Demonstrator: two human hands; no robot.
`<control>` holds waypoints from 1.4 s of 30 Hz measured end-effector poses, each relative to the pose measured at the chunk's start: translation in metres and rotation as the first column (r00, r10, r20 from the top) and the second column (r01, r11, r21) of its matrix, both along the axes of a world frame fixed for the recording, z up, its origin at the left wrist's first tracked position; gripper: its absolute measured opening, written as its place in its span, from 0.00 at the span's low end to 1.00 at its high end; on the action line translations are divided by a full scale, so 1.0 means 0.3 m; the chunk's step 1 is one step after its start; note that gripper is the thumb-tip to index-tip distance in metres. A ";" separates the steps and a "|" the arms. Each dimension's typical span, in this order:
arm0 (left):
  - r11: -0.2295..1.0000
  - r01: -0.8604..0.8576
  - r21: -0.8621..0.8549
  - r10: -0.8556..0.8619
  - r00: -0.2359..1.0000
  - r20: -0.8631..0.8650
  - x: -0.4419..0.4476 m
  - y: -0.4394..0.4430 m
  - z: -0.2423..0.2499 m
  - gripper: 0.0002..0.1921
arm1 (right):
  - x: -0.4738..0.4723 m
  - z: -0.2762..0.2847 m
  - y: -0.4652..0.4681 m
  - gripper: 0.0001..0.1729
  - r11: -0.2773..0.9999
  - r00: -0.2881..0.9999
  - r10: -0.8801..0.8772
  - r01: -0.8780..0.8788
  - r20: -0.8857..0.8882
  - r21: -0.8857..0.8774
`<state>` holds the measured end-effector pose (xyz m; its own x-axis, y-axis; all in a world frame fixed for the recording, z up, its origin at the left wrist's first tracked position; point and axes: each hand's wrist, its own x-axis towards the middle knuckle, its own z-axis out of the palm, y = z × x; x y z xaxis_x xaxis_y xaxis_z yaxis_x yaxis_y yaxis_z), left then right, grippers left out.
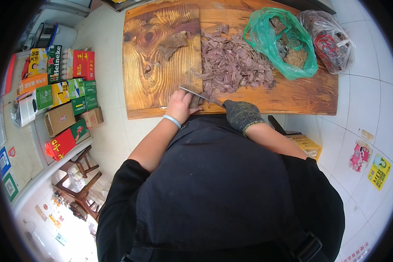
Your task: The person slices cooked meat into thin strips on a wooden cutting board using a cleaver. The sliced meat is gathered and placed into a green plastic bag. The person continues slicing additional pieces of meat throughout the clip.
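My left hand (178, 105), bare with a pale bangle at the wrist, presses a brown chunk of what looks like cooked meat (195, 102) near the front edge of a wooden cutting board (140, 78). A dark knitted glove covers my right hand (244, 114), which grips a knife (201, 95). The blade slants up and left across the chunk, close to my left fingers; whether it has cut in cannot be seen. Thin purplish-brown slices (235, 64) are heaped just beyond the board's right edge. Another chunk of meat (173, 44) lies farther back on the board.
On the wooden table (301, 100), a green plastic bag (303, 73) stands open with brown chunks inside. Beside it is a clear plastic bag (335, 49) with dark and red contents. Boxes (60, 119) crowd a counter at left. Wooden stools (80, 193) stand below it.
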<state>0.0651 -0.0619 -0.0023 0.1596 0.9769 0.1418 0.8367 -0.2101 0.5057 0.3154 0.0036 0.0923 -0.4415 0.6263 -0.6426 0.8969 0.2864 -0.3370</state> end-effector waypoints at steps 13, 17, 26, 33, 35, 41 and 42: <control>0.978 0.191 0.079 -0.180 0.975 -0.129 -0.010 -0.003 -0.007 0.30 | -0.014 -0.070 0.038 0.13 0.976 0.991 0.131 -0.129 0.001 0.175; 0.991 0.070 0.118 -0.070 0.998 -0.002 0.009 -0.017 -0.066 0.27 | -0.012 -0.062 0.026 0.12 0.957 0.989 0.145 -0.132 -0.031 0.258; 0.977 0.014 0.213 -0.022 0.999 0.032 0.021 -0.048 -0.152 0.26 | 0.015 -0.032 0.003 0.13 0.948 0.980 0.187 -0.198 0.069 0.249; 0.967 -0.050 0.250 0.050 0.999 0.007 0.023 -0.045 -0.162 0.24 | -0.216 -0.115 0.038 0.14 0.941 0.984 0.176 -0.166 -0.005 0.293; 0.972 -0.054 0.228 0.056 0.998 -0.005 0.022 -0.045 -0.165 0.24 | -0.270 -0.116 0.062 0.14 0.946 0.981 0.192 -0.176 -0.035 0.273; 0.939 -0.045 0.340 0.064 0.997 -0.045 0.017 -0.038 -0.176 0.24 | -0.106 -0.027 0.078 0.14 0.949 0.967 0.253 -0.256 0.039 0.181; 0.945 -0.048 0.323 0.067 0.997 -0.045 0.019 -0.039 -0.177 0.24 | -0.081 -0.025 0.071 0.14 0.952 0.965 0.242 -0.256 0.100 0.170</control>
<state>0.0706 -0.0738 -0.0553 0.1209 0.8886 0.4425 0.8768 -0.3046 0.3722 0.2912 0.0249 0.0847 -0.5517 0.6109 -0.5678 0.8105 0.5533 -0.1922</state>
